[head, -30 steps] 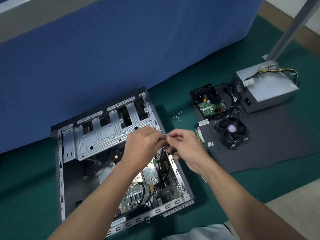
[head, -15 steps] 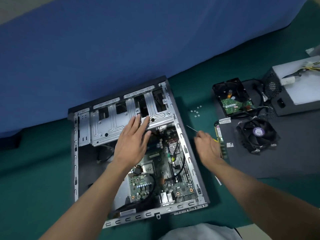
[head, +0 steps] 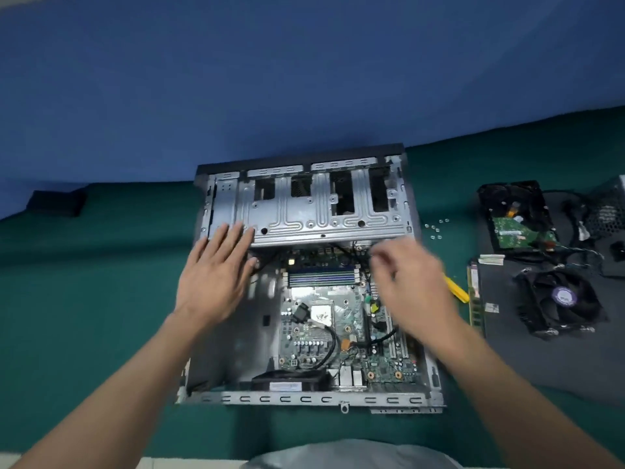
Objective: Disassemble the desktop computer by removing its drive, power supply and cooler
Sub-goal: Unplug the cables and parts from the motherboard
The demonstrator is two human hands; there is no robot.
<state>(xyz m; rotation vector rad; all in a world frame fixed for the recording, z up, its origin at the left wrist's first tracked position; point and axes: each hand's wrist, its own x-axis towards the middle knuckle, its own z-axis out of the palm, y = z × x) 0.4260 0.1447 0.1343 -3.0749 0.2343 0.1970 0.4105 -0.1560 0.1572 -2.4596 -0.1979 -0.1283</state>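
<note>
Three parts already look out: drive [head: 517,218], cooler [head: 561,299] and what I take for the power supply [head: 608,211] (just a meshy grey corner at the frame edge) sit on the dark mat [head: 541,360] right of the case [head: 304,399]. So I'd call it basically done. Case is bare stamped steel with a ribbed cage [head: 304,214] up top and a green board [head: 389,367] inside. Cooler's a black finned block with a round fan and a purple sticker. Left hand [head: 216,282] lies flat, fingers straight, tips on the cage. Right hand [head: 406,286] hovers over the board, too blurred to tell if it's pinching anything. Tiny shiny screws [head: 436,226] sit loose on the green cloth [head: 84,316].
</note>
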